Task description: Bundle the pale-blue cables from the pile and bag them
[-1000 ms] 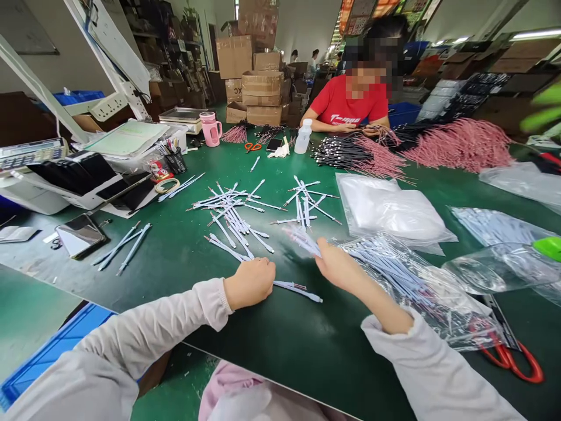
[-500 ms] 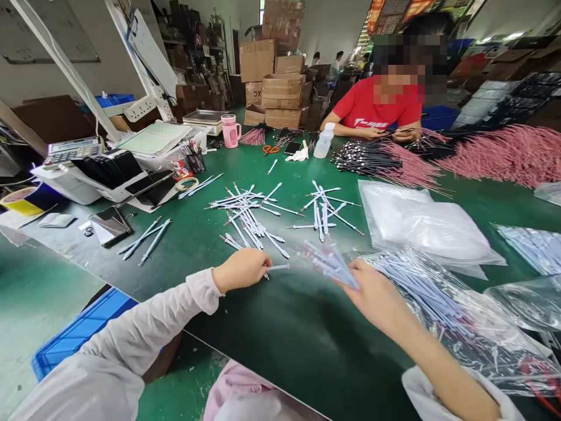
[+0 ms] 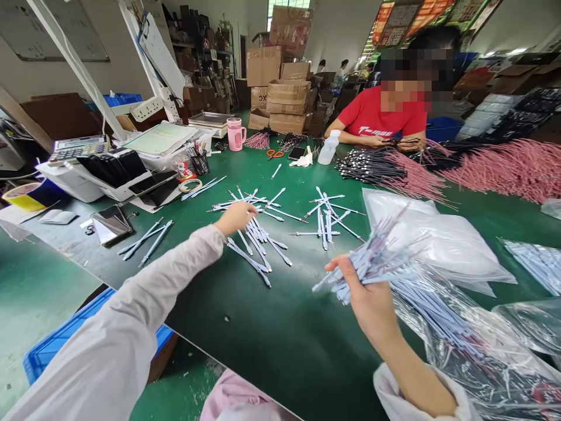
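Observation:
My right hand (image 3: 372,304) is closed round a thick bundle of short light-blue cables (image 3: 368,263), whose thin wire ends fan up to the right. The bundle is partly blurred. My left hand (image 3: 236,218) reaches over a loose heap of the same cables (image 3: 260,240), fingertips drawn together at its upper part. Whether a cable is between those fingertips is hidden. To the right of the heap lies a smaller pile of light-blue cables (image 3: 325,225), just beyond my right hand.
A clear bag of light-blue cables (image 3: 442,316) and white plastic bags (image 3: 429,234) lie right. Across the green table (image 3: 272,351) a person in a red shirt (image 3: 381,114) sits behind black-and-pink cable bundles (image 3: 377,166). A phone (image 3: 111,225), pen holder (image 3: 200,162) and pink mug (image 3: 235,134) stand left.
My left hand has moved up and left onto the heap; the cable it held earlier no longer shows in it. My right hand has turned its bundle upward to the right.

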A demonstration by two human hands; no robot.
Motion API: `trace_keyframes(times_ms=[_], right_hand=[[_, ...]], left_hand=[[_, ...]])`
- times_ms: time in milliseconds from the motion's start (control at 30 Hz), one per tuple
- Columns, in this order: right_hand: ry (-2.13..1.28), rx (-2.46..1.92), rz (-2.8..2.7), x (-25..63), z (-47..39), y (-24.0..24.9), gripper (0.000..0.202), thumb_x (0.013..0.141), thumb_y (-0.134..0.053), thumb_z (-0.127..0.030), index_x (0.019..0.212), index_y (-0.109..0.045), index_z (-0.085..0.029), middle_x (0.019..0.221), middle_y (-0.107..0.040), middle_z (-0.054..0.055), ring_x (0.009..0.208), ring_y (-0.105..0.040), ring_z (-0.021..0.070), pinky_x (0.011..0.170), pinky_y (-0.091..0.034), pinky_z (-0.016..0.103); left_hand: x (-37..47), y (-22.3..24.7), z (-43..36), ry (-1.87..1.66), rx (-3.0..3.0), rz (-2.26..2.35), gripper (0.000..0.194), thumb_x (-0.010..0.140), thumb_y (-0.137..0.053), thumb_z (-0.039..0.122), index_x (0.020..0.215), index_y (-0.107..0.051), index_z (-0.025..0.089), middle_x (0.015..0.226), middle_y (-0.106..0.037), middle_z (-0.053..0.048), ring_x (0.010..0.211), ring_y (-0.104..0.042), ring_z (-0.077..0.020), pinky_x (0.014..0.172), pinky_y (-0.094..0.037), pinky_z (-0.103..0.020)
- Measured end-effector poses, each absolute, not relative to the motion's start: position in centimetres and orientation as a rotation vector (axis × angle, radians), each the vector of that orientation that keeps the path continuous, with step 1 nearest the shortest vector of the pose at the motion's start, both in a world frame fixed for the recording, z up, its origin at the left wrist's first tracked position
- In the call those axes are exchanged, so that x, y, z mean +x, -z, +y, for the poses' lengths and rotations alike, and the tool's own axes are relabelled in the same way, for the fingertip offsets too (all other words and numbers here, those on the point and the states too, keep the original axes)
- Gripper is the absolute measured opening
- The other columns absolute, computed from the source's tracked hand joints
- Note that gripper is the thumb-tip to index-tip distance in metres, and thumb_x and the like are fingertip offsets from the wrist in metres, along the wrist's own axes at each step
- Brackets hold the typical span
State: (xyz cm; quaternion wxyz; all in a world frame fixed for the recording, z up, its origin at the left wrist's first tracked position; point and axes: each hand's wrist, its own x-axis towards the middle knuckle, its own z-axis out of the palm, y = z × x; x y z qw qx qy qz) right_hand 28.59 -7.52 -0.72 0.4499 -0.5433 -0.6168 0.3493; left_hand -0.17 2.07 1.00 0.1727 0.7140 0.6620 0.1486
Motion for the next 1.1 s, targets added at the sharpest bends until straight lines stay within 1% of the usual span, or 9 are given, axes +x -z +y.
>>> trace_keyframes(times_ms=[100,200,333,500,633,767,867,967,1100], right_hand=[[-0.940,-1.423,-1.601,28.2,-7.5,3.5,0.029,0.080,-0.053,-0.046,0.080,-0.062,-0.018,0.081,-0.063,0.005,0.078,-0.057,0.0198,0.072,-0.043,0.031],[-0.954,-1.406,-1.671,27.4,-7.5,4.5,0.029,0.083,-0.048,-0.044,0.080,-0.061,-0.019,0.086,-0.063,0.006,0.081,-0.058,0.0207,0.075,-0.044,0.034],[-0.740,-1.277,-1.621,26.8,-7.2,3.0,0.029,0.089,-0.041,-0.041,0.077,-0.059,-0.021,0.088,-0.063,0.004,0.094,-0.056,0.0195,0.090,-0.038,0.035],[-0.913,-1.347,-1.707,26.3,-6.1,3.1,0.029,0.086,-0.045,-0.044,0.078,-0.061,-0.020,0.078,-0.064,0.003,0.082,-0.060,0.0192,0.078,-0.044,0.031],[-0.811,-1.265,-1.833,23.9,-4.2,1.6,0.029,0.089,-0.042,-0.039,0.100,-0.061,-0.021,0.068,-0.060,0.001,0.063,-0.057,0.0157,0.064,-0.044,0.028],[-0.405,-1.200,-2.175,20.7,-1.8,-1.7,0.013,0.082,-0.049,-0.018,0.088,-0.061,-0.019,0.086,-0.058,0.005,0.075,-0.056,0.0179,0.065,-0.040,0.027],[-0.219,-1.375,-2.392,20.0,-0.4,-2.9,0.013,0.077,-0.048,-0.009,0.081,-0.059,-0.016,0.096,-0.055,0.009,0.078,-0.054,0.0190,0.064,-0.038,0.027],[-0.241,-1.521,-2.510,20.5,0.7,-2.7,0.017,0.080,-0.046,-0.010,0.088,-0.059,-0.017,0.097,-0.058,0.010,0.092,-0.053,0.0222,0.068,-0.036,0.027],[-0.418,-1.669,-2.561,20.5,1.9,-0.9,0.018,0.086,-0.043,-0.020,0.095,-0.059,-0.018,0.084,-0.065,0.008,0.081,-0.059,0.0204,0.064,-0.035,0.025]], left_hand=[[-5.2,-0.6,6.2,-0.349,1.950,2.144,0.024,0.083,-0.049,0.021,0.102,-0.062,0.015,0.112,-0.060,-0.011,0.107,-0.053,-0.0230,0.093,-0.038,-0.034],[-7.6,0.4,8.4,-0.203,1.928,2.202,0.025,0.082,-0.056,0.029,0.101,-0.060,0.013,0.107,-0.061,-0.009,0.100,-0.056,-0.0203,0.090,-0.041,-0.039],[-8.0,1.0,8.9,-0.065,1.916,2.194,0.024,0.078,-0.062,0.038,0.082,-0.064,0.015,0.088,-0.066,-0.006,0.087,-0.060,-0.0195,0.080,-0.044,-0.033],[-7.2,-1.8,7.5,-0.110,2.004,2.138,0.021,0.070,-0.065,0.036,0.078,-0.068,0.016,0.084,-0.068,-0.007,0.079,-0.060,-0.0204,0.071,-0.041,-0.025],[-3.6,-5.6,4.9,-0.136,2.139,1.882,0.014,0.069,-0.061,0.030,0.075,-0.070,0.021,0.076,-0.068,0.001,0.069,-0.058,-0.0132,0.061,-0.037,-0.020],[0.9,-8.0,2.3,-0.157,2.293,1.307,0.012,0.068,-0.060,0.024,0.070,-0.069,0.017,0.069,-0.067,0.001,0.062,-0.055,-0.0108,0.058,-0.036,-0.019],[1.3,-8.5,1.7,-0.192,2.280,1.295,0.015,0.071,-0.057,0.024,0.071,-0.069,0.015,0.067,-0.066,0.000,0.060,-0.054,-0.0106,0.055,-0.035,-0.019],[-1.2,-8.2,2.1,-0.220,2.168,1.404,0.023,0.075,-0.054,0.031,0.072,-0.069,0.015,0.067,-0.066,-0.001,0.062,-0.055,-0.0114,0.056,-0.036,-0.019],[-4.5,-6.1,1.6,-0.121,2.105,1.571,0.019,0.073,-0.056,0.029,0.081,-0.070,0.018,0.072,-0.067,0.001,0.069,-0.058,-0.0131,0.063,-0.038,-0.020]])
